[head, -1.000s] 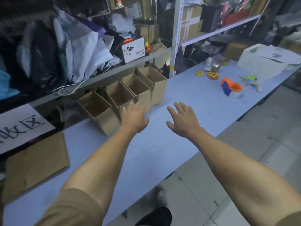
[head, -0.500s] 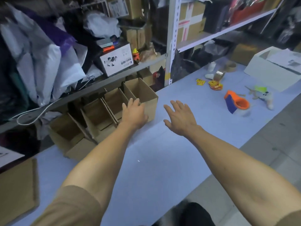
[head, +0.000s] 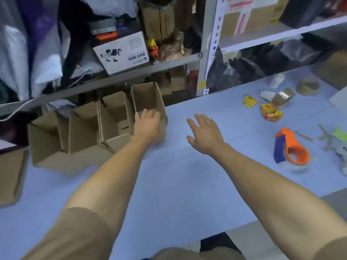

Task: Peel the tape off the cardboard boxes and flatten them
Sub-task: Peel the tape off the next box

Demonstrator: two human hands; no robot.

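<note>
1. Compared with half a second before, the left hand (head: 148, 126) had advanced onto the rightmost cardboard box (head: 150, 102), and the camera had drawn closer to the table (head: 178, 184).
2. Left hand: fingers were straight and together, laid over the near top edge of that box. Whether they pressed on the card or only touched it could not be told, as motion blur softened the contact.
3. Right hand (head: 204, 134): it was held above the table just right of the same box, fingers extended and spread, gripping nothing, clear of the box wall.
4. Task items: four open-topped cardboard boxes (head: 84, 128) stood in a row at the back of the table, beneath the lower shelf (head: 131, 77), leaning against one another. All were still erect, none flattened.
5. A flattened cardboard sheet (head: 11, 175) lay at the left table edge, well apart from both hands.
6. An orange and blue tape dispenser (head: 289, 147) lay on the table to the right, well apart from the right hand.
7. Yellow packets (head: 270, 111) and a brown tape roll (head: 308, 87) lay further back on the right.
</note>
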